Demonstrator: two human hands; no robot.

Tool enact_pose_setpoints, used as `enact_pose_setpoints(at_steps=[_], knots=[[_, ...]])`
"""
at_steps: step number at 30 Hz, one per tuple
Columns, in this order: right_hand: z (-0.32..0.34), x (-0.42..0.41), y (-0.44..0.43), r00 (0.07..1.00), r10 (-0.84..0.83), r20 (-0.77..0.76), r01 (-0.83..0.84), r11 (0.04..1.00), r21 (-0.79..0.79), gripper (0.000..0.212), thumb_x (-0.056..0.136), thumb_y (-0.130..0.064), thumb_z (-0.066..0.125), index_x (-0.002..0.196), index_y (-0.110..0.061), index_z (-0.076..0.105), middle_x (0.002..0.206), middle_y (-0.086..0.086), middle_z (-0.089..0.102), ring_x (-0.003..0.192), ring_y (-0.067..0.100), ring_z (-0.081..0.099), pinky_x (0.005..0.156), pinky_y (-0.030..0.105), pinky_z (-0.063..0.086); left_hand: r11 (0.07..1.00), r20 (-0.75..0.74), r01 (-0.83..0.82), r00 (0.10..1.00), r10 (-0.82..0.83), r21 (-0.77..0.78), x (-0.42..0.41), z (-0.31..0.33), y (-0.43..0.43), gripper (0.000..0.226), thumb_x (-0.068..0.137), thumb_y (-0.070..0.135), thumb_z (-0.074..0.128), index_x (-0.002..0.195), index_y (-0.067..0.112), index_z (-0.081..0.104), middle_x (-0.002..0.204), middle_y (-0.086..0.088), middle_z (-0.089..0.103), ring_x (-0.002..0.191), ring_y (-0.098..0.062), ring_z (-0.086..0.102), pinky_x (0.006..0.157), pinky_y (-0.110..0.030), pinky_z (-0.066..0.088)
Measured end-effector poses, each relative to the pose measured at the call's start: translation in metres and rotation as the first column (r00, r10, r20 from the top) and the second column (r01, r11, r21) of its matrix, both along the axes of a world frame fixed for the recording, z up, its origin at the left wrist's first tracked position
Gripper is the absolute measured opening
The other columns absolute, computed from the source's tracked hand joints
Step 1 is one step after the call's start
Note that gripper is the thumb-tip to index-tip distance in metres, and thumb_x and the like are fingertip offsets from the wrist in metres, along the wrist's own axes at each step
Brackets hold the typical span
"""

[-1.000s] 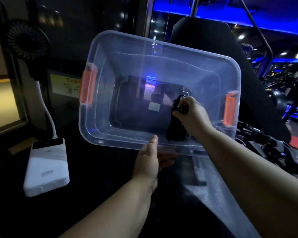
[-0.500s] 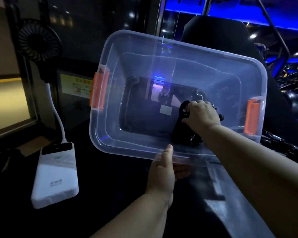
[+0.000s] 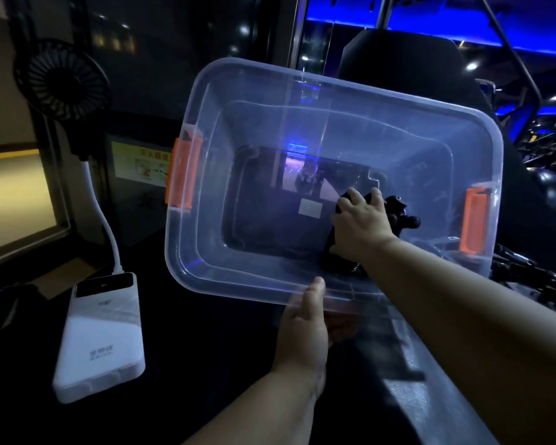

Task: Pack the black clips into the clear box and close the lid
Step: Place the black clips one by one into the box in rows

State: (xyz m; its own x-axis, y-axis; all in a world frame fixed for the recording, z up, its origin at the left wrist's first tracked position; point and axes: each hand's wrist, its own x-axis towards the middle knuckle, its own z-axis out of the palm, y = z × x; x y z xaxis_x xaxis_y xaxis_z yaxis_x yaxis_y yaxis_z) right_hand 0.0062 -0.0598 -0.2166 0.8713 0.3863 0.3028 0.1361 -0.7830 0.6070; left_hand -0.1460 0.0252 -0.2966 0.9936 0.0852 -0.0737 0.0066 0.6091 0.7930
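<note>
The clear box [image 3: 334,83] is the biggest thing in front of you. It is raised above the dark table [image 3: 190,354] and tilted, so that its open top faces you. Behind it, at the far right, stands a black seat back [image 3: 398,69].

Your left hand [image 3: 305,329] grips the near long rim of the box. The thumb lies on the rim, and the other fingers are underneath, seen dimly through the plastic. Your right hand [image 3: 363,223] reaches over the same rim and is inside the box, near its right end. Its fingers are bent around the black clips [image 3: 398,213] and press them against the bottom and the near wall. How many clips are in this bundle I cannot tell, because it is dark there.

At the near left a white power bank [image 3: 100,335] lies flat on the table, well apart from the box. A white cable [image 3: 105,220] rises from its far end up to a small fan [image 3: 63,80] at the far left.

On the left short side of the box sits an orange latch [image 3: 182,175], and on the right short side a second orange latch [image 3: 474,223]. A yellow label [image 3: 142,165] is on the dark wall just left of the box.
</note>
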Motion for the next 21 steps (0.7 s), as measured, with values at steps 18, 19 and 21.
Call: enact_pose_setpoints(at_steps=[18, 19, 21], knots=[[0.019, -0.016, -0.015, 0.99, 0.076, -0.119, -0.069, 0.996, 0.063, 0.079, 0.081, -0.07, 0.049, 0.144, -0.026, 0.036, 0.158, -0.006, 0.016, 0.147, 0.021, -0.012, 0.114, 0.061, 0.001, 0.999, 0.014, -0.006, 1.0, 0.005, 0.045, -0.001, 0.002, -0.001, 0.045, 0.097, 0.034, 0.044, 0.112, -0.006, 0.057, 0.098, -0.03, 0.067, 0.073, -0.03, 0.068, 0.054, -0.027, 0.053], [0.022, -0.021, -0.017, 0.99, 0.088, -0.111, -0.077, 0.992, 0.1, 0.078, 0.081, -0.07, 0.049, 0.144, -0.027, 0.037, 0.158, -0.007, 0.015, 0.147, 0.021, -0.012, 0.114, 0.06, 0.0, 0.999, 0.017, -0.002, 1.0, 0.001, 0.045, -0.001, 0.002, -0.001, 0.045, 0.097, 0.034, 0.043, 0.112, -0.006, 0.056, 0.098, -0.03, 0.067, 0.07, -0.028, 0.069, 0.053, -0.027, 0.053], [0.028, -0.034, -0.024, 0.991, 0.114, -0.072, -0.098, 0.976, 0.195, 0.074, 0.081, -0.069, 0.051, 0.141, -0.029, 0.04, 0.158, -0.007, 0.016, 0.147, 0.021, -0.009, 0.115, 0.056, 0.002, 0.999, 0.019, 0.003, 1.0, -0.004, 0.049, -0.002, 0.003, 0.0, 0.044, 0.098, 0.035, 0.043, 0.112, -0.004, 0.057, 0.096, -0.028, 0.069, 0.069, -0.027, 0.069, 0.053, -0.026, 0.053]])
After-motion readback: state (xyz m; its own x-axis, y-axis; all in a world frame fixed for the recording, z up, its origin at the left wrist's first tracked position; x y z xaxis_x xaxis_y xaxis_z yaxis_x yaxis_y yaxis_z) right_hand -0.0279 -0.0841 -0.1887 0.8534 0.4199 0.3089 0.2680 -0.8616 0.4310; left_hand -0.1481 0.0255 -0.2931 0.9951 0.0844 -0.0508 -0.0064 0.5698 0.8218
